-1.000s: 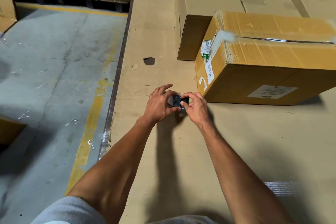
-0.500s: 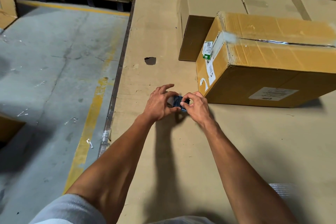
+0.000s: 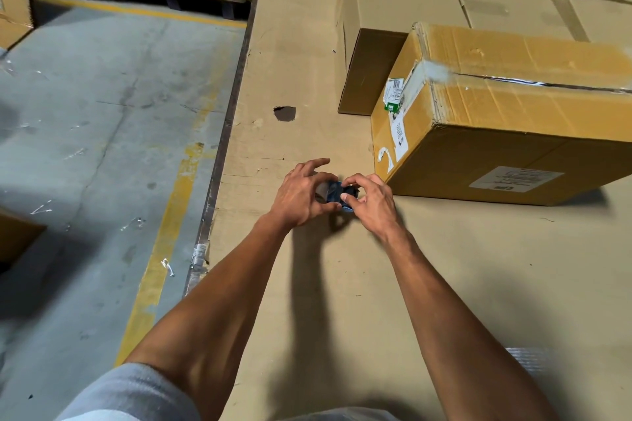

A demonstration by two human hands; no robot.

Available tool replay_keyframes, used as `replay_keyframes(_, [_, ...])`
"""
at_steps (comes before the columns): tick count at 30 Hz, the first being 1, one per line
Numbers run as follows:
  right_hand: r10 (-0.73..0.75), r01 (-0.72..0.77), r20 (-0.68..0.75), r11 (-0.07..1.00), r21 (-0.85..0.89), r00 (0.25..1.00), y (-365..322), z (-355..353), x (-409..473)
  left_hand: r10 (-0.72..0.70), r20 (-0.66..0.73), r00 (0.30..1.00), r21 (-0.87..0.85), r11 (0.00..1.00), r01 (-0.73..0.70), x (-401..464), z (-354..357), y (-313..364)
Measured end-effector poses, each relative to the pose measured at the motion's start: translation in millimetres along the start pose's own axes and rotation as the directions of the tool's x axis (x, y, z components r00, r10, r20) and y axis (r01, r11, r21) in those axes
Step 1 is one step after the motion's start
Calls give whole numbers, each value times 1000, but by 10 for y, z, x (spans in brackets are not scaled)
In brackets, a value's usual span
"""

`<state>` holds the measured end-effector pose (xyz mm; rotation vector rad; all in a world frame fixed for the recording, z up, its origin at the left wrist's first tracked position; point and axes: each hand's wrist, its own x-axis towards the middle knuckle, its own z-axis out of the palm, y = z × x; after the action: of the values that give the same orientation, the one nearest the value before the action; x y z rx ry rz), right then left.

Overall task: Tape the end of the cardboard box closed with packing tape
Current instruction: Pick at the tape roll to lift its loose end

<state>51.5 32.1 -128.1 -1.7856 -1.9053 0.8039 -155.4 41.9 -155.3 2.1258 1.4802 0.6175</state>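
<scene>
A yellow-brown cardboard box (image 3: 513,113) lies on its side on a cardboard-covered surface, at the right. Its left end carries white and green labels, and a glossy strip of tape runs along its top seam. Just left of the box's near corner, my left hand (image 3: 301,196) and my right hand (image 3: 371,203) meet around a small dark blue roll of packing tape (image 3: 333,193). The fingers of both hands pinch it, so most of the roll is hidden. Neither hand touches the box.
More plain cardboard boxes (image 3: 403,0) are stacked behind the taped one. The cardboard surface (image 3: 307,44) has a small torn hole (image 3: 284,113) and ends at a metal edge (image 3: 219,174) on the left. Beyond it lies concrete floor with a yellow line (image 3: 171,212).
Both hands stay together on the tape roll with small finger shifts. The view has tipped slightly, so the box sits a little lower in frame.
</scene>
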Motion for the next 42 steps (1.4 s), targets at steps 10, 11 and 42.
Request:
replay_keyframes(10, [-59, 60, 21, 995, -79, 998, -42, -77, 4, 5, 35, 999, 7, 1000, -5, 7, -44, 2])
replay_keyframes(11, [-76, 79, 33, 992, -96, 997, -48, -90, 6, 6, 41, 999, 8, 1000, -7, 9, -44, 3])
replay_keyframes(42, [-293, 304, 83, 893, -332, 952, -16, -72, 52, 59, 67, 996, 137, 988, -68, 40, -22, -63])
